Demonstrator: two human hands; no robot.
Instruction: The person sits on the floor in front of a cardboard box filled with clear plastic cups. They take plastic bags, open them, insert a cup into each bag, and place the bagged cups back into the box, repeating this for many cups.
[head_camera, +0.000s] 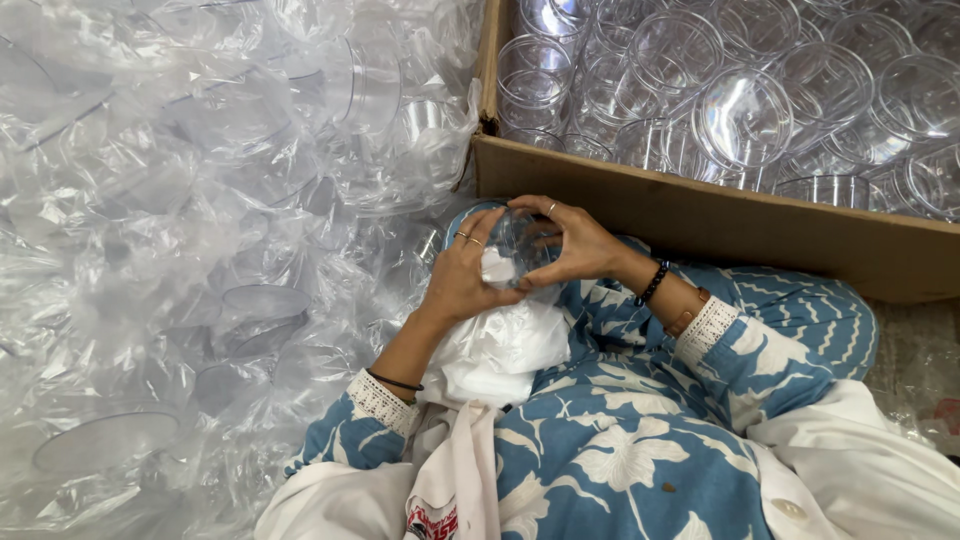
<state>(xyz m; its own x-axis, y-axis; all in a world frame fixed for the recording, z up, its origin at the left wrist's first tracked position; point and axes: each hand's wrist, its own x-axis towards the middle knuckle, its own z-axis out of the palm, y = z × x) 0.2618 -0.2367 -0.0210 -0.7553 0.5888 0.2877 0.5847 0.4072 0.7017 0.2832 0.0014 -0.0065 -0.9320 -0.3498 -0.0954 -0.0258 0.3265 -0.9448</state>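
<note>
A heap of crumpled clear plastic bags (190, 250) fills the left side of the head view, with round transparent lids and containers showing through the film. Upper right, an open brown cardboard box (700, 215) sits packed with clear round plastic jars (745, 115), some upright, some tipped. No wall, window or bare floor shows. Light is even and bright, glinting off the plastic.

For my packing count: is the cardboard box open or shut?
Open: the cardboard box has no cover on top, and clear plastic jars show inside.
</note>
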